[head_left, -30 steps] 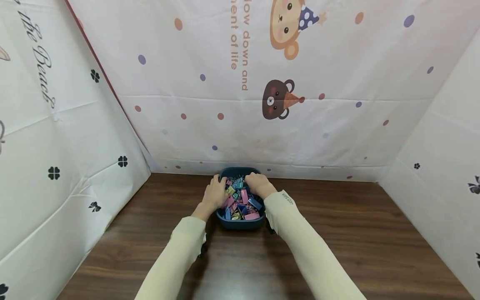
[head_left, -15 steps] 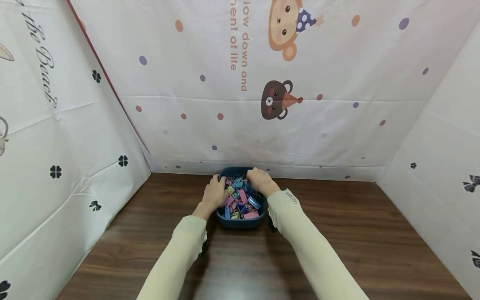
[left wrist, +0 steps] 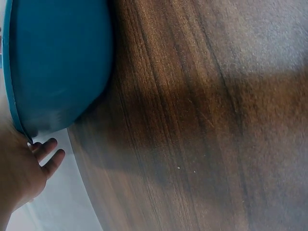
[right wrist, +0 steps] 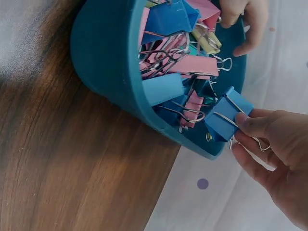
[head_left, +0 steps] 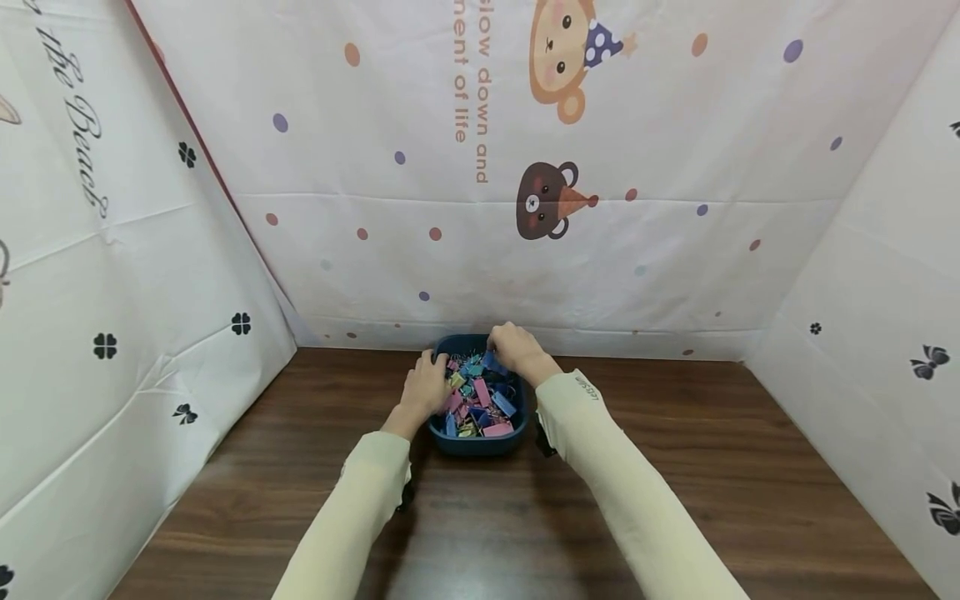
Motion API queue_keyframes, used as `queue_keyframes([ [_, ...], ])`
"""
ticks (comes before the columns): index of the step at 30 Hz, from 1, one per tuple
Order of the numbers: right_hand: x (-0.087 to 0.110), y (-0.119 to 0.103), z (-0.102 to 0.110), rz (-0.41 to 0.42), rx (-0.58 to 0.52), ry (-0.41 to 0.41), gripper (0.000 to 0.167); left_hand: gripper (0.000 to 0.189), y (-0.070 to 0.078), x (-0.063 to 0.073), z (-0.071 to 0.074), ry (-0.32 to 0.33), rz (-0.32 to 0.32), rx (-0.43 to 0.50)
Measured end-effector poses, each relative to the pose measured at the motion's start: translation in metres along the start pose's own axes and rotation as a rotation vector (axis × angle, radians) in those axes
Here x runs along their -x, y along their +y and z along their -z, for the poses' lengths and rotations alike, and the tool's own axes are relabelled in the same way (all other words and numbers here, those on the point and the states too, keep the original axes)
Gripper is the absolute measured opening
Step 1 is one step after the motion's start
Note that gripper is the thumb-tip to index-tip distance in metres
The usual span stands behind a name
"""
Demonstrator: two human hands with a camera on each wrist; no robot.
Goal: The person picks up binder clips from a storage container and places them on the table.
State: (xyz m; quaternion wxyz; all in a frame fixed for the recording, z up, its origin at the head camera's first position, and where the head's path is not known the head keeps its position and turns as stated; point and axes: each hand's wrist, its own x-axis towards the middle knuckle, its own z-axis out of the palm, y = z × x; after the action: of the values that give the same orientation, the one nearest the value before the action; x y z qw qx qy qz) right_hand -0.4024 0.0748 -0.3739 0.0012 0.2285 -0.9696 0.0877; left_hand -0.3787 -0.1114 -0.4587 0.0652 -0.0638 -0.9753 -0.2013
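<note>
A dark blue-green plastic bin (head_left: 471, 447) full of pink, blue, yellow and teal binder clips (head_left: 482, 393) stands on the table near the back wall. My left hand (head_left: 423, 387) holds the bin's left rim; in the left wrist view some of that hand's fingers (left wrist: 54, 161) show beyond the bin wall, the rest hidden. Over the bin's far right corner, my right hand (head_left: 519, 352) pinches a large blue binder clip (right wrist: 228, 115) by its body and wire handle, just above the other clips. Parts of the clip pile are hidden by the hands.
The brown wood-grain table (head_left: 315, 517) extends around the bin on both sides and in front. Behind it rises a white printed sheet (head_left: 390, 275), close to the bin's far edge. More white sheeting (head_left: 120, 275) stands at the left, and also at the right.
My right hand has risen slightly toward the bin's far right corner, and a blue binder clip now shows in its fingers. The left hand stays on the rim.
</note>
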Motion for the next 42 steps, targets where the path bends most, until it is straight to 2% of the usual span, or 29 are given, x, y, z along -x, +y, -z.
queue_keyframes([
  [8,-0.001,0.005,0.007,-0.037,-0.162,0.062,0.027,0.05,0.004,0.007,0.006,0.01,-0.022,-0.01],
  [20,0.008,0.019,0.02,-0.128,-0.334,0.23,0.025,0.048,-0.001,0.001,0.001,-0.003,-0.017,-0.013],
  [26,0.017,0.035,0.027,-0.213,-0.371,0.337,0.024,0.049,0.0,0.002,0.0,0.004,-0.03,-0.006],
  [30,0.023,0.051,0.024,-0.265,-0.375,0.381,0.023,0.049,0.0,0.002,0.001,0.014,-0.029,-0.013],
  [32,0.027,0.06,0.022,-0.301,-0.364,0.377,0.015,0.049,0.0,0.003,0.001,0.022,-0.033,-0.021],
  [37,0.039,0.082,0.013,-0.378,-0.3,0.354,0.021,0.048,0.001,0.004,0.002,0.028,-0.037,-0.031],
  [39,0.044,0.089,0.01,-0.412,-0.276,0.341,0.011,0.047,0.002,0.005,0.002,0.026,-0.034,-0.027],
  [42,0.051,0.096,0.005,-0.482,-0.264,0.302,0.018,0.047,0.003,0.005,0.003,0.03,-0.035,-0.027],
])
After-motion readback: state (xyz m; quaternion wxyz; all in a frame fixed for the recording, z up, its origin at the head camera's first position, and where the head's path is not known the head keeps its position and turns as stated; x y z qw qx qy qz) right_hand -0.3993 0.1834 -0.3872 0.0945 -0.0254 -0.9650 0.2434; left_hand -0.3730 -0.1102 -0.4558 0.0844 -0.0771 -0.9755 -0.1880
